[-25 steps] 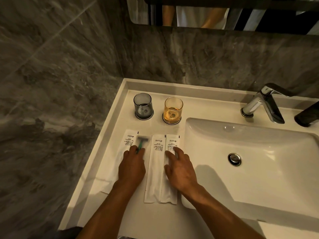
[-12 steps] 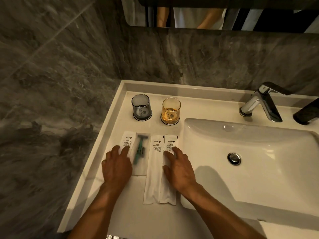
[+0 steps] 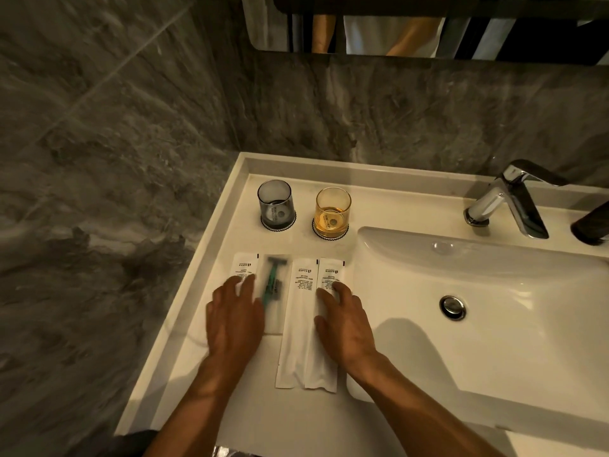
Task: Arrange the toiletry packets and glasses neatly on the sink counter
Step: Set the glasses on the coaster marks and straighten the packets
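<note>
Several toiletry packets lie in a row on the white counter (image 3: 230, 390). Leftmost is a white packet (image 3: 244, 266), mostly under my left hand (image 3: 234, 319), which rests flat with fingers apart. Beside it lies a clear packet holding a green razor (image 3: 272, 285). Two long white packets follow: the middle one (image 3: 296, 324) lies free, and my right hand (image 3: 344, 321) lies flat on the right one (image 3: 330, 270). Behind the row, a grey glass (image 3: 275, 206) and an amber glass (image 3: 332, 211) stand upright on dark coasters.
The basin (image 3: 494, 324) with its drain (image 3: 452, 307) fills the right side, close to the right packet. A chrome tap (image 3: 507, 201) stands behind it, with a dark object (image 3: 591, 225) at the far right. Grey marble walls close in the left and back.
My left hand has slid off the razor packet to the left onto the leftmost white packet. The razor packet now lies uncovered. My right hand has barely moved.
</note>
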